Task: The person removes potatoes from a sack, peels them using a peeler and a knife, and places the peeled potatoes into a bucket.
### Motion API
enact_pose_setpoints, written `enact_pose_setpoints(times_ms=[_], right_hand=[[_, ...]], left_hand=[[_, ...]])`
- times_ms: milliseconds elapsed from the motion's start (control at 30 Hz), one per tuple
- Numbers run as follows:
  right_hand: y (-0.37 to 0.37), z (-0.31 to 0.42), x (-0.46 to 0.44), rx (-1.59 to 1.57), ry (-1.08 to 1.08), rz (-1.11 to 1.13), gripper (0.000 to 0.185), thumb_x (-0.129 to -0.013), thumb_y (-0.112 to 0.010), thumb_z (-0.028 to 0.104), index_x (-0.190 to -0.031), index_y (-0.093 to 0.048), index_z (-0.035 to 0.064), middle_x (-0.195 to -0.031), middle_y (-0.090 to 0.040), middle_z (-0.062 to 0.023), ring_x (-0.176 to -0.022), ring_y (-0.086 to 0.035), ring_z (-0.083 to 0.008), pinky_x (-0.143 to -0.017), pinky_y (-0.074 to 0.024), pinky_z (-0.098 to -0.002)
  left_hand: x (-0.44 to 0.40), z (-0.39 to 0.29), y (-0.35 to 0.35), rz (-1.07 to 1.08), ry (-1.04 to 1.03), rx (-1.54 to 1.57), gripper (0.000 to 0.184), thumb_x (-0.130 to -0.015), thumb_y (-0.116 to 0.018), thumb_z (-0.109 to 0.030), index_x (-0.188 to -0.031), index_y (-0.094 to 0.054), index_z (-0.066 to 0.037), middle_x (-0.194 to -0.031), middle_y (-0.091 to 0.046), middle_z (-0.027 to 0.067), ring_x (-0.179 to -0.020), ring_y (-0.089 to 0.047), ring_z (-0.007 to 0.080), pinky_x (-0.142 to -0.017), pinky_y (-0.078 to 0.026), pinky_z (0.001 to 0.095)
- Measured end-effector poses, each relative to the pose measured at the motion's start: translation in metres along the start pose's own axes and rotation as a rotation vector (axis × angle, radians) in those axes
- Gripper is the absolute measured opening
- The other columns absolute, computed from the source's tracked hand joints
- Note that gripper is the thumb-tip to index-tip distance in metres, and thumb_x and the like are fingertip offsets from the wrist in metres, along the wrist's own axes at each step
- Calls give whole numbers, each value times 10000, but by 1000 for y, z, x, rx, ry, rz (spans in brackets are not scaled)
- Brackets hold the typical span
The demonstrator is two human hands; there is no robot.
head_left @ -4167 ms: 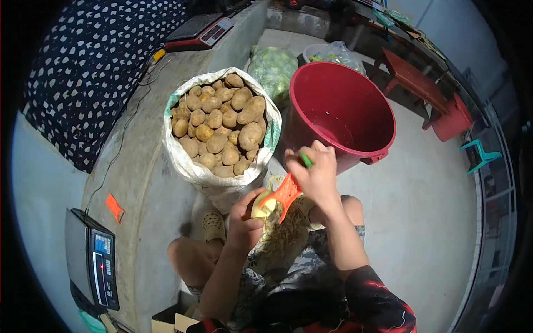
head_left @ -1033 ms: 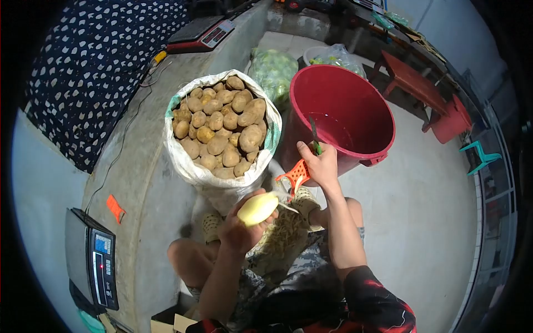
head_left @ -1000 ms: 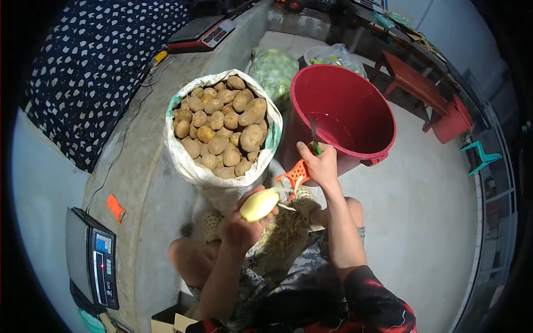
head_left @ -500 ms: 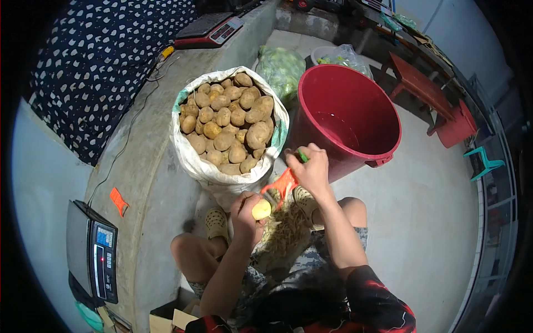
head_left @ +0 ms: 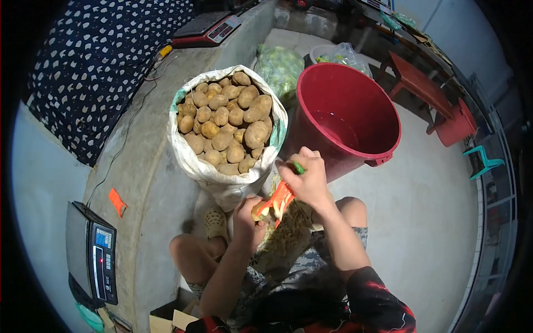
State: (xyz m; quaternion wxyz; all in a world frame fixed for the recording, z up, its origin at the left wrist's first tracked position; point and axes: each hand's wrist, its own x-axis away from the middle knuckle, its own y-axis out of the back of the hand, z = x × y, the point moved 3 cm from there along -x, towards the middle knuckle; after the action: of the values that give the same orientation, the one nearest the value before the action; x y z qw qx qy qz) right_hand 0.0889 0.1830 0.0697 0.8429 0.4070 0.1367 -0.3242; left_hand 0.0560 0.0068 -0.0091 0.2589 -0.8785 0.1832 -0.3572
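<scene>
**Orange plastic peeler (head_left: 282,193) on part-peeled yellow potato (head_left: 256,211)!**

L hand (head_left: 247,220): fingers closed rnd the potato, just this side of white woven sack (head_left: 214,180) of brown potatoes (head_left: 224,125). R hand (head_left: 308,178) grips peeler + short green handle (head_left: 298,167), nr big round red plastic tub (head_left: 344,100). Pale peelings (head_left: 286,230) below!

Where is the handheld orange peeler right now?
In the head view, the peeler is in the right hand, at the potato in the left hand.
</scene>
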Motion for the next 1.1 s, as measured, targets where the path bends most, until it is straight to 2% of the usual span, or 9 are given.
enact_pose_setpoints(times_ms=[100,233,300,467,600,667,833,1000,1100], right_hand=[[-4,-18,-2,68,95,-60,288,-733,-738,265,-619,-600,39,-604,-466,-126,-629,-480,-292,-654,-334,-400],[2,-34,-6,90,-49,-138,268,-730,-733,256,-639,-609,37,-618,-468,-113,-636,-483,-282,-665,-333,-394],[4,-24,-7,39,-21,-146,271,-747,-735,248,-646,-621,23,-614,-474,-125,-627,-479,-295,-651,-337,-400],[0,-35,-7,-90,-143,-136,288,-770,-741,247,-660,-632,5,-604,-484,-143,-591,-477,-309,-611,-339,-410],[-5,-36,-6,-60,-179,-112,332,-788,-730,256,-630,-598,-6,-596,-480,-156,-584,-476,-316,-589,-337,-428],[-4,-31,-4,-70,-156,-104,348,-793,-725,257,-622,-583,-10,-588,-470,-162,-571,-471,-321,-582,-337,-433],[-14,-21,-1,-120,-230,-100,340,-787,-719,264,-622,-587,-2,-596,-475,-160,-581,-473,-335,-583,-342,-445],[-3,-9,-5,152,49,-125,282,-787,-722,213,-650,-626,-14,-572,-446,-148,-524,-443,-313,-527,-345,-447],[-5,-38,-9,-10,-236,-5,349,-823,-719,256,-666,-617,-38,-586,-477,-168,-523,-448,-280,-534,-350,-439]], left_hand=[[-7,13,10,224,121,180,142,-937,-511,-185,-902,-553,-54,-770,-545,64,-481,-425,96,-410,-316,231],[-2,0,8,191,184,191,148,-934,-515,-190,-934,-553,-47,-761,-541,68,-469,-426,99,-408,-317,224],[-2,-4,8,430,215,267,85,-916,-518,-142,-953,-551,-73,-768,-545,54,-508,-449,124,-464,-346,269],[-23,-16,8,168,-56,393,169,-952,-531,-282,-955,-599,-127,-756,-546,20,-540,-458,109,-453,-345,241],[-40,-10,22,-5,102,462,300,-972,-516,-419,-991,-625,-140,-731,-556,12,-533,-408,112,-477,-317,267],[-38,-5,24,155,89,401,206,-954,-543,-345,-955,-595,-146,-743,-541,9,-524,-370,104,-479,-291,271],[-28,4,20,57,-170,204,170,-933,-530,-224,-894,-574,-65,-721,-522,31,-535,-456,119,-467,-327,269],[-14,0,10,6,-309,83,147,-913,-515,-149,-854,-593,-40,-758,-559,51,-630,-537,133,-507,-398,267],[-6,-3,-1,70,-331,90,136,-903,-507,-135,-841,-574,-35,-757,-547,51,-575,-493,124,-468,-368,256]])
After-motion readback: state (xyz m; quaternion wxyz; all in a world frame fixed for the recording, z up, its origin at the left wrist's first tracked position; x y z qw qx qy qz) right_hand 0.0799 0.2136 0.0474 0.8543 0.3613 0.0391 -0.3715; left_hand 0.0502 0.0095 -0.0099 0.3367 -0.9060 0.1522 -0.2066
